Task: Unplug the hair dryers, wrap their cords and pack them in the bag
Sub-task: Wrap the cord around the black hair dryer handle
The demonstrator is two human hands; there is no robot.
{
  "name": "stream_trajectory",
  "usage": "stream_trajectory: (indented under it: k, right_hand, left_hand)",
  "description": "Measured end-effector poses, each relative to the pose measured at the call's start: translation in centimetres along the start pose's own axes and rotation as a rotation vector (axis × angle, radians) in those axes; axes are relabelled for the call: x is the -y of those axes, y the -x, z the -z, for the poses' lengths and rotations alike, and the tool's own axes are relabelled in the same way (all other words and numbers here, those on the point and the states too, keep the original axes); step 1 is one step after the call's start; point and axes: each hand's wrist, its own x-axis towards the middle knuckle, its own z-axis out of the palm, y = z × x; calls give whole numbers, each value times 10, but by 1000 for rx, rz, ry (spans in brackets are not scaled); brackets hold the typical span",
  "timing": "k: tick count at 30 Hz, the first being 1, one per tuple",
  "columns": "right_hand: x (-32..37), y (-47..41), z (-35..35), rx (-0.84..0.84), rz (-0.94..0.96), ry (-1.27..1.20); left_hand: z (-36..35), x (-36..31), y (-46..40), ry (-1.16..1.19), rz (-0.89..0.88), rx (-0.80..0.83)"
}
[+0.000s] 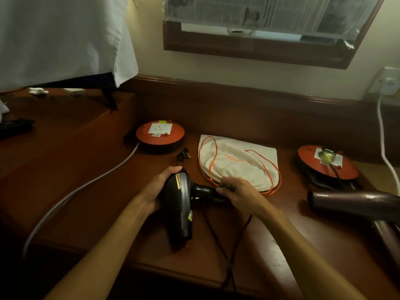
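A black hair dryer lies on the wooden desk in front of me. My left hand grips its body from the left. My right hand grips the handle end, where the black cord leaves and loops down over the desk edge. Its plug lies loose beside the left orange socket reel. A cream drawstring bag with orange cord lies flat behind my hands. A maroon hair dryer lies at the right, its cord plugged into the right orange socket reel.
A grey cable runs from the left reel across the desk to the front left. A white cable hangs from a wall socket at the right. A raised shelf at the left holds small items under white cloth.
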Motion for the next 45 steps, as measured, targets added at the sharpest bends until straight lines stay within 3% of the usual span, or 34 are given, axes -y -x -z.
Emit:
stream_trajectory:
  k: [5, 8, 12, 15, 18, 23, 26, 29, 33, 36, 39, 41, 43, 45]
  right_hand:
    - [0, 3, 7, -16, 18, 115]
    - [6, 7, 9, 13, -14, 123]
    - [14, 12, 18, 70, -50, 200]
    - [20, 15, 30, 26, -76, 99]
    - [23, 21, 41, -40, -64, 11]
    - [6, 49, 58, 41, -220, -302]
    - [-15, 71, 54, 117, -188, -447]
    - [-30, 91, 38, 183, -179, -740]
    - [-36, 99, 18, 112, -145, -1087]
    - [-31, 91, 21, -78, -139, -1207]
    - [-16, 82, 44, -168, -133, -972]
    - [-6, 78, 56, -134, -104, -736]
    - [1, 75, 63, -106, -82, -607]
    - [8, 71, 69, -77, -42, -506]
  left_hand:
    - [8, -2, -6, -316, -189, -89]
    - [10, -7, -8, -418, -269, -48]
    - [-14, -26, 0, -1045, -528, -192]
    - [-61, -21, 16, -1223, -693, 6]
    - [-100, 3, 10, -986, -692, 243]
    - [-106, 24, -5, -796, -828, 105]
    - [-105, 20, -6, -645, -817, 80]
    - [-101, 14, -9, -516, -757, 107]
    - [-100, 10, -6, -353, -673, 161]
    - [-93, 1, 1, -162, -553, 246]
    - [-76, -2, 5, -551, -700, 154]
    - [-56, -5, 5, -918, -810, -72]
    - [-32, -9, 3, -1158, -741, -258]
    - [-16, -8, 7, -1277, -593, -257]
